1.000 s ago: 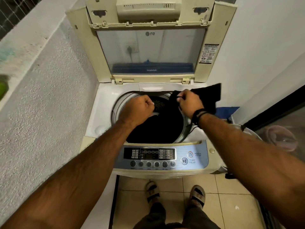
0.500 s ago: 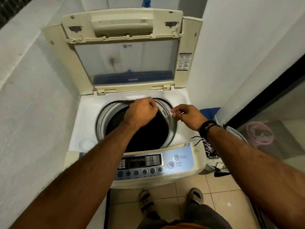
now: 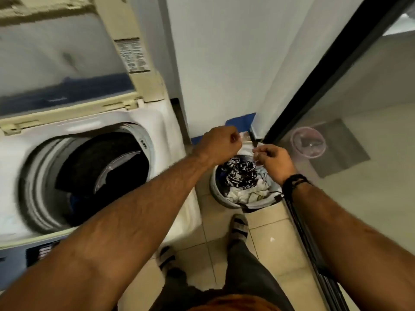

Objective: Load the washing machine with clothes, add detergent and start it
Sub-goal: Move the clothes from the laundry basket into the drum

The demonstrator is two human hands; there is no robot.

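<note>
The top-loading washing machine (image 3: 161,131) stands at the left with its lid (image 3: 125,34) raised. Dark clothes (image 3: 107,158) lie in its drum. To its right on the floor is a round laundry basket (image 3: 219,189) holding black-and-white patterned and white clothes (image 3: 240,176). My left hand (image 3: 219,144) hovers above the basket's far rim, fingers curled with nothing in them. My right hand (image 3: 272,160) hangs over the basket's right side, fingers loosely bent, apparently empty. The view is blurred by motion.
A white wall is behind the basket, and a black-framed glass door (image 3: 314,90) runs along the right. A pink tub (image 3: 308,142) shows behind the glass. The floor is tiled, with my sandalled feet (image 3: 239,227) near the basket. The control panel (image 3: 42,252) is at lower left.
The black garment has left my right hand and gone into the drum. Both hands swung right from above the drum to above the laundry basket, and my view turned right.
</note>
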